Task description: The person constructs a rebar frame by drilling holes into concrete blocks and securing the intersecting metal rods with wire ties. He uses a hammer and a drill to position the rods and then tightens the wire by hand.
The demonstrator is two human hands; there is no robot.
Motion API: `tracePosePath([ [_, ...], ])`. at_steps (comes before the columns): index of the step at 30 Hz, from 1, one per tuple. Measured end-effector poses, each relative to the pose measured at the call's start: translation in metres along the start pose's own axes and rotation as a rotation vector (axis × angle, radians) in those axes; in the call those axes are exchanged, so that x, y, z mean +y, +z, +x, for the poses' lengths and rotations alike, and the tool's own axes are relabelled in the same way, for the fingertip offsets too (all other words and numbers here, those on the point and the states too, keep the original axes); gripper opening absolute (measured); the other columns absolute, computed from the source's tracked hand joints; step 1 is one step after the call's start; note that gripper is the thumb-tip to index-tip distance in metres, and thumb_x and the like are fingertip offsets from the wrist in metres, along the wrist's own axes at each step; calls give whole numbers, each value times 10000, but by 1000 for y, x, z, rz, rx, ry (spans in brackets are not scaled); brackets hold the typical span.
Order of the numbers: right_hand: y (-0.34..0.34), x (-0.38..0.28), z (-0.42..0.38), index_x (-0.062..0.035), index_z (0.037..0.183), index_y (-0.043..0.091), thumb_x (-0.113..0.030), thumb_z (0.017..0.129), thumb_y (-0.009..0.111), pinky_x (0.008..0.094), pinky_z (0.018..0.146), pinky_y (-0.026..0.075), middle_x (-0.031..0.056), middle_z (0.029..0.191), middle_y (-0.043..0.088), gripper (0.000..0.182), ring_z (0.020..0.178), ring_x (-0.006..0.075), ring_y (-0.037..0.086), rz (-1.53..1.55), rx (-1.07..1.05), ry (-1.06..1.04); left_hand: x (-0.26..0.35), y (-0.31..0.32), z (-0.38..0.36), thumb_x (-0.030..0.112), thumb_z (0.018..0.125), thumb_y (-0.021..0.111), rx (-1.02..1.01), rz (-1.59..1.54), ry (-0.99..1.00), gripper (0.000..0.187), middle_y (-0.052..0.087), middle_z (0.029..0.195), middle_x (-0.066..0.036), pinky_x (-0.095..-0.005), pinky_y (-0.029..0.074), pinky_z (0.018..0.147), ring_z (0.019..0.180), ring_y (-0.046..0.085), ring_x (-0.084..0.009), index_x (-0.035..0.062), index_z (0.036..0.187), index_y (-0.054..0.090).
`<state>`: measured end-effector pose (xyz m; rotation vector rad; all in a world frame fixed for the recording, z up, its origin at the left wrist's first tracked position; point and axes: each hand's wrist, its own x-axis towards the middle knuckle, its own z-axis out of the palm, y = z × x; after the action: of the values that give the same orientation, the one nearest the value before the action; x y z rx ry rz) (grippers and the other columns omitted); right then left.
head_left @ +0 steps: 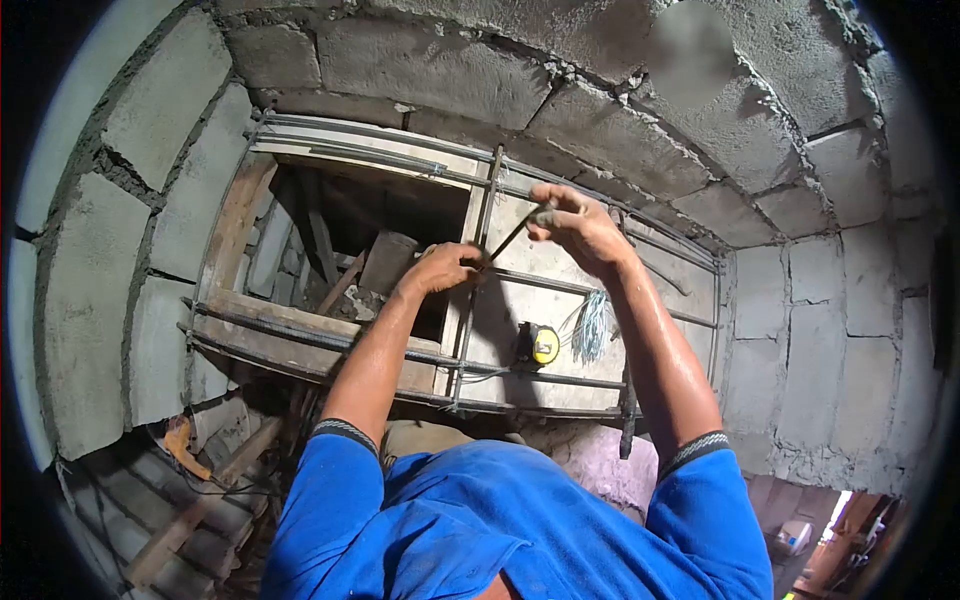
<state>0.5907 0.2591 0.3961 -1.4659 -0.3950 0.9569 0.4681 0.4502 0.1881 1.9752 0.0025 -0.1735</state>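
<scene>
My right hand pinches the upper end of a thin dark rod, which slants down to the left. At the rod's lower end my left hand has its fingers closed beside a crossbar of rebar; what they pinch is hidden. A horizontal rebar runs right from this spot. Below my hands, on the pale board, lies a yellow and black tape measure. To its right is a loose bundle of thin tie wires.
Long rebars span the wooden frame, with a dark opening at left. Concrete block walls enclose the far side and both ends. A dark bar tool hangs over the near edge. An orange-handled saw is at lower left.
</scene>
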Motion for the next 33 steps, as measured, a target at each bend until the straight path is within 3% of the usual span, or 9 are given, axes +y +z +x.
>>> tracePosePath([
  [3,16,-6,26,13,1169,611,-108,913,702,332,717,534,70,912,651,298,823,155,638,-468,79,-89,-12,10,4,227,758,822,231,-111,-41,419,719,1136,-139,-389,502,934,1083,661,-281,93,1138,706],
  [5,31,-18,38,0,1090,660,-281,920,706,389,720,539,147,890,705,332,812,235,687,-1101,99,-342,-29,9,10,265,754,780,134,27,-145,377,706,1131,-178,-408,513,920,1104,653,-317,93,1083,712],
  [8,48,-19,59,-21,1027,687,-467,904,671,439,773,530,203,891,712,463,848,359,696,-1421,268,-311,-21,5,8,268,718,800,44,123,-243,373,704,1089,-164,-414,515,890,1073,655,-307,71,1021,704],
  [11,10,10,84,-21,990,694,-556,885,634,475,793,523,220,921,713,549,914,446,656,-1361,588,-184,6,-5,-1,228,675,867,83,-58,-132,401,702,1009,-94,-382,504,854,975,655,-234,49,982,680],
  [13,-37,29,76,38,917,687,-506,910,610,459,739,539,222,858,721,550,782,395,697,-1297,703,-116,8,-4,-4,204,685,865,161,-143,32,375,658,900,-51,-327,498,805,875,616,-164,43,947,649],
  [15,-75,42,41,95,963,682,-510,922,556,441,681,556,264,854,702,619,734,340,716,-818,547,361,15,-9,-4,202,697,867,145,-184,-63,392,665,919,-51,-322,499,806,884,618,-157,41,978,646],
  [21,-70,161,-95,20,896,600,-310,993,502,336,533,535,156,775,673,358,580,224,652,-79,580,332,9,-4,-1,199,739,842,154,-382,-104,350,671,921,-56,-316,497,798,873,619,-150,28,980,654],
  [26,-29,161,-129,27,959,623,-267,967,501,422,663,518,227,871,661,319,664,338,661,-885,472,30,21,-14,0,202,766,802,103,-117,-22,246,706,927,-92,-336,504,825,887,659,-196,18,898,706],
  [33,-19,96,-91,2,920,720,-528,862,660,471,764,523,258,864,691,537,854,429,673,-1193,-198,279,24,-17,2,242,772,779,35,-139,-83,268,733,843,-92,-333,507,775,805,671,-170,9,897,732],
])
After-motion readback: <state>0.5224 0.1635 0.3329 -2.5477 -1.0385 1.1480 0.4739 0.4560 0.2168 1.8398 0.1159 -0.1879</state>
